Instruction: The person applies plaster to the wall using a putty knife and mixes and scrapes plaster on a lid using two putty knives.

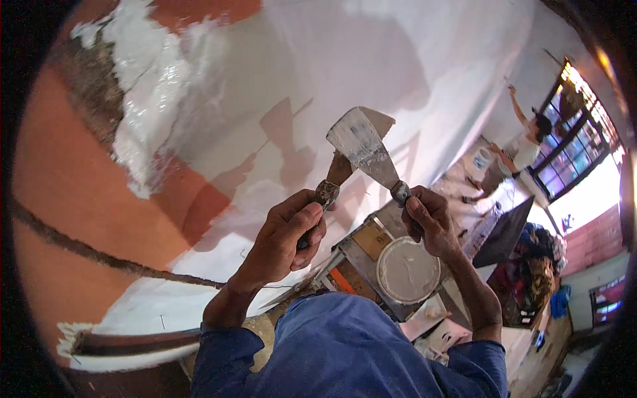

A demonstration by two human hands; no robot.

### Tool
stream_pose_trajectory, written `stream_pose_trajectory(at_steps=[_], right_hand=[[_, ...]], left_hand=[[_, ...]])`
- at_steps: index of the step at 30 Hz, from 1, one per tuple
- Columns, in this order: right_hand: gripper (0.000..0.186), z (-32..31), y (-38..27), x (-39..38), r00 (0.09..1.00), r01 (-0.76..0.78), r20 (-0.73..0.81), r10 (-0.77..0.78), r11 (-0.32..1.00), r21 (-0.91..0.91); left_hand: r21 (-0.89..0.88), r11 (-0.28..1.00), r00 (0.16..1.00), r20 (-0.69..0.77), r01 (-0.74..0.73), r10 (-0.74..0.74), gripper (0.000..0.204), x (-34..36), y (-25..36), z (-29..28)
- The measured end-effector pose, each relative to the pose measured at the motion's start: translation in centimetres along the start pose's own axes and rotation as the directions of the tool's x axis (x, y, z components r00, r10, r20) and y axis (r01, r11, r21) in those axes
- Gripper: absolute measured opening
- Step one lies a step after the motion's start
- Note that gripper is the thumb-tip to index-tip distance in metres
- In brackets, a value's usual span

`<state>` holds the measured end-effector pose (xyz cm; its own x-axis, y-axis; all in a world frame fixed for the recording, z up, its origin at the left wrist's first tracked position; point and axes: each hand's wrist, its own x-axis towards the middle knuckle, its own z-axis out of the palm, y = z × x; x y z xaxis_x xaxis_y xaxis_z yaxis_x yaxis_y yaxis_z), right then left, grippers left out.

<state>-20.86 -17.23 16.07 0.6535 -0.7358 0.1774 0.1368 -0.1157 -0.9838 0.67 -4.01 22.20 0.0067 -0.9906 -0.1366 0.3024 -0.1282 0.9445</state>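
Note:
My left hand [286, 232] grips the handle of a putty knife [340, 167] whose blade rises up and to the right. My right hand [430, 219] grips a second putty knife [361, 144], its broad blade smeared with white filler and crossed over the first blade in front of the wall. Both blades touch where they cross. Behind them stands a wall [219, 132] half covered in wet white filler, with bare orange patches on the left. Blue sleeves cover both my forearms.
A round bucket of white filler [407, 270] sits below my right hand on a stand or ladder top [365, 249]. Another person [524, 149] works at the wall far right, arm raised, near a barred window [577, 132]. Clutter lies on the floor at the lower right.

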Motion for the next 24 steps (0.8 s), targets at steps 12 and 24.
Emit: stream_pose_trajectory(at_steps=[12,24], right_hand=[[0.031,-3.0,7.6,-10.9,0.901,-0.198,-0.362,0.239,0.969,0.146],[0.051,-1.7,7.2,-11.5,0.660,-0.224,-0.512,-0.550,0.506,-0.833]], left_hand=[[0.002,0.981,0.972,0.137,0.192,-0.191,0.026,5.3,-4.7,1.7],[0.052,0.962,0.936,0.222,0.267,-0.272,0.029,7.6,-7.5,4.8]])
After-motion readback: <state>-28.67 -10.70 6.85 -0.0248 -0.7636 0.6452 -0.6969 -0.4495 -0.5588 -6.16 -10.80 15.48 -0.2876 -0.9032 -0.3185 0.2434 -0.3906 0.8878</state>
